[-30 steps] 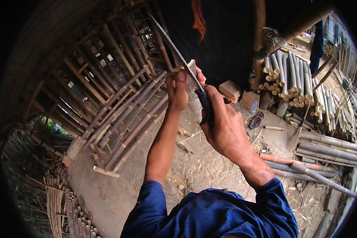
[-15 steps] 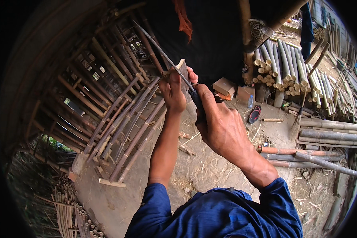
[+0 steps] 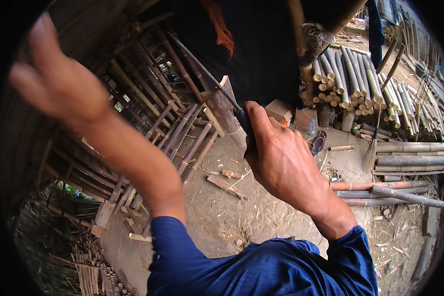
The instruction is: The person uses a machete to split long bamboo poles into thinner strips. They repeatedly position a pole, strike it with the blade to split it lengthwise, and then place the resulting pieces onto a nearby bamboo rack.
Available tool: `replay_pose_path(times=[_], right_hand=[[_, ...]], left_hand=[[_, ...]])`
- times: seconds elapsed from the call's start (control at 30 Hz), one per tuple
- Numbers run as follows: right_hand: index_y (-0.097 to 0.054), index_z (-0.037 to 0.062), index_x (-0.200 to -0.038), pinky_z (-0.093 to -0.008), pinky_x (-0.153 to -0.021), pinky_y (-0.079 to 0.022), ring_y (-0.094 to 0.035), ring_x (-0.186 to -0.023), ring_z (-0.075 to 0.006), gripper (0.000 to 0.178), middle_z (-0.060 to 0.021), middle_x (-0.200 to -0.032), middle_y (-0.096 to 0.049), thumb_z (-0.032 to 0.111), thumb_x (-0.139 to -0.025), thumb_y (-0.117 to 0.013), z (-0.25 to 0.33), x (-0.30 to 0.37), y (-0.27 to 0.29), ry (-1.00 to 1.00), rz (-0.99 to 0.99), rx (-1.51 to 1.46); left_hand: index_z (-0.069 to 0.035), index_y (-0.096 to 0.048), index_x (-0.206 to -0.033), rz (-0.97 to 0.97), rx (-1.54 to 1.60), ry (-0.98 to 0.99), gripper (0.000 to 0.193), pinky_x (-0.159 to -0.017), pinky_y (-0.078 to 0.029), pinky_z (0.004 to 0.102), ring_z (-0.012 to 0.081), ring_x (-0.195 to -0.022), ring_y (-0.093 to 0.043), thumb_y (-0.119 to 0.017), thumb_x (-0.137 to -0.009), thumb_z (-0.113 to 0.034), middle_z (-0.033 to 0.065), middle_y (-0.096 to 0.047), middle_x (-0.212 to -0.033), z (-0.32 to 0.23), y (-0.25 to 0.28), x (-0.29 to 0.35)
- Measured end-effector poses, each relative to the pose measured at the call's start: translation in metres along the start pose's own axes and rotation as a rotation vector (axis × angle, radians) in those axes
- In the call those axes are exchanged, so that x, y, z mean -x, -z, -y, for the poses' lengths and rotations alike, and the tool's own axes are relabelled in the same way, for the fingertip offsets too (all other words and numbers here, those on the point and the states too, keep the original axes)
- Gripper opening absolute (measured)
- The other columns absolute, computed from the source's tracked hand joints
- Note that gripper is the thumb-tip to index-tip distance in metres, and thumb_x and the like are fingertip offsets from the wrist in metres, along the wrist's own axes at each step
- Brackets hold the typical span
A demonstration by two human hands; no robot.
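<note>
A: Long knife (image 3: 202, 66) — where does it sit against the fingers?

B: Its dark handle is inside the right hand (image 3: 281, 158), near the middle of the view. The fingers are wrapped tight around the grip, thumb on top, pointing toward eleven o'clock. The thin blade leaves the fist at about eleven o'clock and runs up and left, its lower part lying against the top of an upright bamboo stump (image 3: 227, 113).

A: Start from the left, then. What is the left hand doing?

B: The left hand (image 3: 54, 84) is raised at ten o'clock, blurred, well apart from knife and stump. It holds nothing; the fingers look loosely spread, though the blur hides the detail.

A: And beneath it?

B: A frame of bamboo poles (image 3: 148, 133) lies on the dirt ground (image 3: 232, 217), reaching from nine o'clock toward the centre. Small offcuts (image 3: 227, 185) lie just below the stump.

A: Further right?

B: At one o'clock, a stack of cut bamboo lengths (image 3: 350, 74) shows its round ends. At three o'clock, long poles (image 3: 409, 163) lie flat. Near them, just right of the right hand, lies a sandal (image 3: 318, 143). Blue sleeves (image 3: 261, 266) fill six o'clock.
</note>
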State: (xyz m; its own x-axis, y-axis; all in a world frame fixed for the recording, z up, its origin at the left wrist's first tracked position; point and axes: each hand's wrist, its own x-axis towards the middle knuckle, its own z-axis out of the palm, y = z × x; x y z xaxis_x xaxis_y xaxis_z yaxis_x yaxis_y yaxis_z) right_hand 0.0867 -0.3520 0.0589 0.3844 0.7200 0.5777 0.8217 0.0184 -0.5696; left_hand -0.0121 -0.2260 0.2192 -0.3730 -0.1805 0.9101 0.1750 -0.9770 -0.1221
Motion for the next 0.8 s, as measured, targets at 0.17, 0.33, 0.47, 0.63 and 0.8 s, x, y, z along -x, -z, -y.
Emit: replay_pose_path(times=[0.17,0.33,0.47,0.63,0.8], right_hand=[[-0.041,0.0,-0.121,-0.0575,-0.063,-0.047,-0.061,-0.069,-0.0498,0.038,-0.0304,-0.072,-0.06,0.004,-0.085,-0.053,-0.014,0.0,-0.017,-0.042,0.241,-0.001],[-0.04,0.0007,-0.116,-0.0573,-0.061,-0.047,-0.061,-0.067,-0.0495,0.032,-0.0299,-0.074,-0.062,0.005,-0.086,-0.051,-0.035,0.018,-0.054,-0.13,0.106,-0.048],[-0.044,0.0018,-0.116,-0.0537,-0.056,-0.049,-0.063,-0.063,-0.0447,0.027,-0.0232,-0.069,-0.063,0.014,-0.092,-0.044,-0.108,0.025,-0.151,-0.17,0.315,0.045],[-0.039,0.003,-0.124,-0.0561,-0.058,-0.049,-0.064,-0.065,-0.0454,0.032,-0.0284,-0.073,-0.063,0.014,-0.095,-0.044,-0.133,0.077,-0.228,-0.174,0.195,-0.026],[-0.04,0.0015,-0.125,-0.0544,-0.056,-0.048,-0.063,-0.066,-0.0461,0.039,-0.0297,-0.085,-0.063,0.011,-0.09,-0.054,-0.123,0.031,-0.17,-0.143,0.142,0.018]], left_hand=[[-0.027,-0.043,-0.146,1.255,-0.27,-0.584,0.056,-0.109,-0.006,0.0696,0.0395,-0.145,-0.02,-0.038,-0.097,-0.055,0.0129,-0.035,-0.153,0.127,-0.061,0.151],[-0.022,-0.048,-0.141,0.973,-0.115,-0.431,0.047,-0.113,0.001,0.0621,0.0309,-0.143,-0.028,-0.043,-0.1,-0.042,0.008,-0.039,-0.151,0.085,-0.085,0.095],[-0.023,-0.053,-0.137,1.3,-0.161,-0.459,0.045,-0.106,0.002,0.0759,0.0334,-0.144,-0.025,-0.05,-0.096,-0.042,0.0044,-0.047,-0.145,0.211,-0.027,0.342],[-0.003,-0.062,-0.12,0.66,0.303,0.885,0.042,-0.108,-0.035,0.0457,0.0278,-0.12,-0.054,-0.051,-0.097,-0.037,0.0115,-0.064,-0.119,0.205,0.06,0.369],[0.008,-0.052,-0.125,0.737,0.848,0.8,0.067,-0.097,-0.045,0.0373,0.0231,-0.109,-0.06,-0.057,-0.093,-0.051,0.0156,-0.062,-0.118,0.109,0.075,0.241]])
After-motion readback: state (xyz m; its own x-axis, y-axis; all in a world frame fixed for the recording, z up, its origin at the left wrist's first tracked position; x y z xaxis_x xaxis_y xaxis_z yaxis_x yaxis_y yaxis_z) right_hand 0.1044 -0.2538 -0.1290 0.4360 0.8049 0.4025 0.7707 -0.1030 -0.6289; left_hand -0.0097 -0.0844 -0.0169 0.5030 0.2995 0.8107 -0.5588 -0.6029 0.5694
